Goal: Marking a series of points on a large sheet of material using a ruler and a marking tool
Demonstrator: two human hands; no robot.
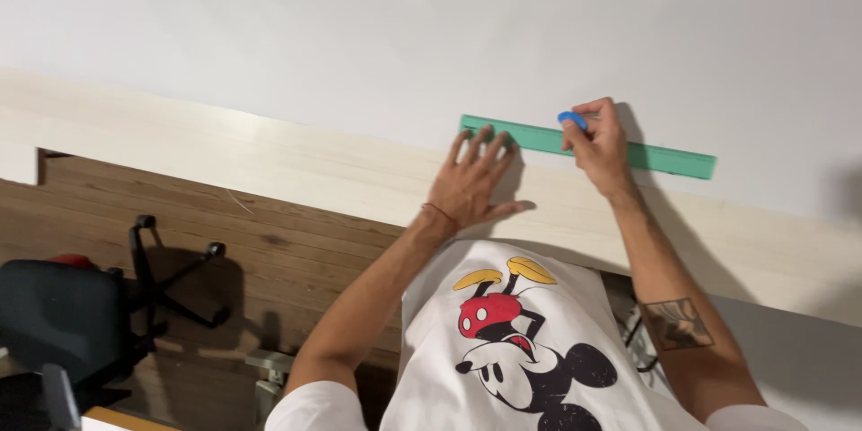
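White sheet (503, 27), left hand (471, 184) flat on green ruler (673, 159), right hand (600, 145) grip pinching blue chalk (571, 118)

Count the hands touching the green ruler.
2: the left hand presses flat on the green ruler's left end; the right hand, pinching a small blue object, rests mid-ruler.

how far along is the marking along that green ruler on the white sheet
Done: the green ruler lies on the white sheet near its lower edge, pinned flat by the left hand. In hand: the right hand holds a small blue marker at the ruler's top edge, about midway along. Left: no drawn line shows on the sheet, so the marking looks barely begun.
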